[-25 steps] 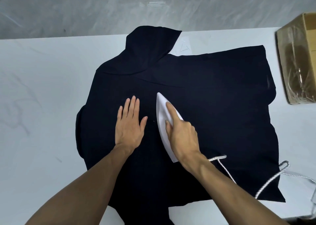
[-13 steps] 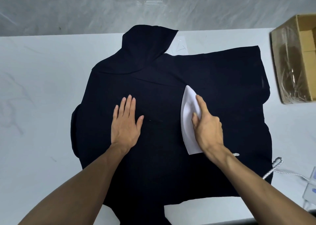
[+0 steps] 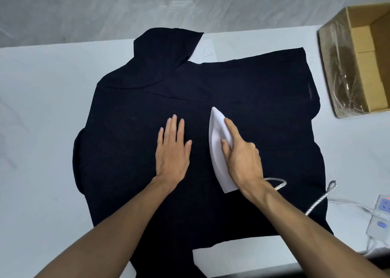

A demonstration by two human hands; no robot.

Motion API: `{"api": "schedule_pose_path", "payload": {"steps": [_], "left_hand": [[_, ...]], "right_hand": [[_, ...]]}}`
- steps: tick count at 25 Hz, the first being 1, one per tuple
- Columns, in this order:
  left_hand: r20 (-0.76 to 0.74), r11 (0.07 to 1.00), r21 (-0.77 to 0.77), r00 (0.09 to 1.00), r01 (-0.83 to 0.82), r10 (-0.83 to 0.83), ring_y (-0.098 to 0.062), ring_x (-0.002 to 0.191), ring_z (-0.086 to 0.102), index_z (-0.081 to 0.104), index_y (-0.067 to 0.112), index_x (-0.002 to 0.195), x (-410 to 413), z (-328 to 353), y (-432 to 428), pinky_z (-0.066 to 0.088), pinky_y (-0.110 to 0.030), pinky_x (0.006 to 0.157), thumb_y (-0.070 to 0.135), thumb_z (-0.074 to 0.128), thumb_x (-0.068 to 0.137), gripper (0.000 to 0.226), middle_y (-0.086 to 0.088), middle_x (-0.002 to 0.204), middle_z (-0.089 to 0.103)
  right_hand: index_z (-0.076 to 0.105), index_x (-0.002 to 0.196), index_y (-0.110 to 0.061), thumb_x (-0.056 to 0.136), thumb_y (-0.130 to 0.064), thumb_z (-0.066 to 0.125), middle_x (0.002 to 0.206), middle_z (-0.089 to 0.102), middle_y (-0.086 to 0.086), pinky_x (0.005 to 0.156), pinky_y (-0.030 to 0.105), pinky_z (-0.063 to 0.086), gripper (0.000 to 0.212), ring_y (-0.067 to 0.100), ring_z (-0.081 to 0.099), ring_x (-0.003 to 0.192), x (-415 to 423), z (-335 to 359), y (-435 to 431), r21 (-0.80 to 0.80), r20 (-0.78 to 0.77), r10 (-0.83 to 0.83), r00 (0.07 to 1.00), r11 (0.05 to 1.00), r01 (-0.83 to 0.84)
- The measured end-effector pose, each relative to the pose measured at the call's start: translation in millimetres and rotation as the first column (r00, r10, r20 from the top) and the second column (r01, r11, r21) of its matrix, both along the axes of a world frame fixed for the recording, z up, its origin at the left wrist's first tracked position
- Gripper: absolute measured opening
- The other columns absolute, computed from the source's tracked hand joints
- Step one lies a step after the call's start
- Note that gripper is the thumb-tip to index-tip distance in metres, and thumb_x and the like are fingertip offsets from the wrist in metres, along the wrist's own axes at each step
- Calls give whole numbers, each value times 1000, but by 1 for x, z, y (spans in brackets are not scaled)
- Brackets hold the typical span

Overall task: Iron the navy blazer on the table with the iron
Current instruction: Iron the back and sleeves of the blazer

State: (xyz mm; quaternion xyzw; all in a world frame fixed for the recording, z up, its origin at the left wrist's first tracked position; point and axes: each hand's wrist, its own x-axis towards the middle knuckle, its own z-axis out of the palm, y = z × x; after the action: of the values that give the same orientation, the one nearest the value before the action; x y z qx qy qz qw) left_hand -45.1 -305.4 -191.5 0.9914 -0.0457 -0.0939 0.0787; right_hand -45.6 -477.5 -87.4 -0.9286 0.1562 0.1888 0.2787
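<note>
The navy blazer (image 3: 263, 100) lies spread flat across the white table (image 3: 38, 113), one sleeve folded up toward the far edge. A white iron (image 3: 217, 142) stands sole-down on the middle of the cloth, its tip pointing away from me. My right hand (image 3: 240, 157) grips the iron's handle, index finger stretched along the top. My left hand (image 3: 173, 151) presses flat on the fabric just left of the iron, fingers straight. The iron's braided cord (image 3: 316, 203) trails off to the right.
An open cardboard box (image 3: 358, 62) wrapped in clear film sits at the table's right edge. A white power strip (image 3: 379, 218) lies at the near right corner. A grey wall runs behind the table's far edge.
The iron first slid right across the blazer, then came back left toward my left hand. My left hand stayed flat on the cloth.
</note>
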Motion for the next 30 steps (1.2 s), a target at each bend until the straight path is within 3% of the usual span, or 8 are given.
{"api": "schedule_pose_path", "payload": {"steps": [3,9,12,16,20,26,30], "left_hand": [[-20,999,43,1000,15,-14,-25,153,5,7,13,157,-1,-11,-29,9,-44,124,45,13,104,61,-10,165,5],[7,997,82,1000,6,-7,-24,153,5,6,15,157,-2,-19,-30,10,-44,124,47,16,105,62,-9,165,6],[1,997,78,1000,3,-3,-24,153,4,7,15,157,-1,-19,-30,9,-44,124,47,17,105,62,-9,165,6],[-8,997,75,1000,-1,1,-23,153,3,8,16,157,-2,-18,-30,8,-44,124,47,16,105,61,-8,165,5],[-8,997,76,1000,0,1,-24,153,3,9,15,157,-1,-18,-30,7,-43,124,46,19,105,61,-8,165,6],[1,998,62,1000,-4,4,-25,153,6,11,15,157,0,-15,-30,10,-44,124,47,20,105,61,-9,165,9],[12,996,85,1000,-4,3,-25,153,5,8,15,157,-1,-16,-31,10,-45,124,46,19,105,61,-9,165,7]], "right_hand": [[16,147,-46,101,-30,39,53,51,-5,59,35,49,54,16,53,49,0,-3,-8,-27,-19,33,999,999,-33],[10,150,-45,101,-28,37,63,57,3,70,43,52,58,26,58,60,0,0,-14,-89,-72,74,995,993,-80],[13,151,-43,101,-28,39,65,58,5,69,43,51,58,27,57,61,0,1,-23,-128,-62,73,995,988,-81],[17,150,-44,102,-31,40,55,49,-2,65,39,49,55,22,52,54,-3,2,-26,-14,-32,50,998,999,-50],[14,151,-44,102,-31,39,61,54,2,66,39,50,56,25,54,57,0,-4,-28,-122,-44,111,993,986,-116],[24,145,-50,99,-35,40,63,54,1,67,40,47,51,26,56,62,-4,4,-99,-94,-18,-119,993,989,117],[27,146,-48,100,-37,42,69,59,3,74,40,50,50,21,59,65,-9,5,-99,29,-19,-206,978,978,207]]}}
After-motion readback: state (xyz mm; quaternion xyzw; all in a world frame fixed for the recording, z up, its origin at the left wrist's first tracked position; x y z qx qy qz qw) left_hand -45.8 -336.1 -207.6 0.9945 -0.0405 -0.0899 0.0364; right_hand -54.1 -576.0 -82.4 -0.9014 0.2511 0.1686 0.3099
